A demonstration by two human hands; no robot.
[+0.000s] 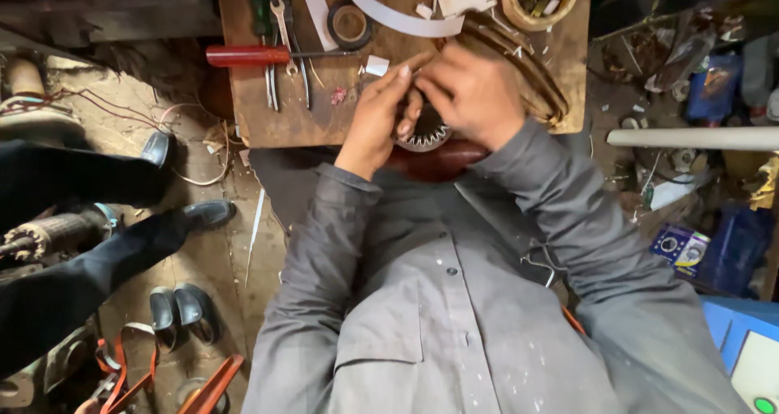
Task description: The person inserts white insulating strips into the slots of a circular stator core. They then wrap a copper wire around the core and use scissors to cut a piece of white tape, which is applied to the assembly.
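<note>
Grey shirt aside, your left hand steadies the stator (toothed ring) while your right hand pinches at its slots; keep both grips close.

A round metal stator core with a ring of pale teeth along its inner edge sat at the near edge of the wooden surface, just above a dark red rounded body. Only its lower arc showed; the rest lay hidden under the hands. Bundles of brown copper winding wire ran from it in long loops, curving up and to the right across the surface, lying flat and close together.
</note>
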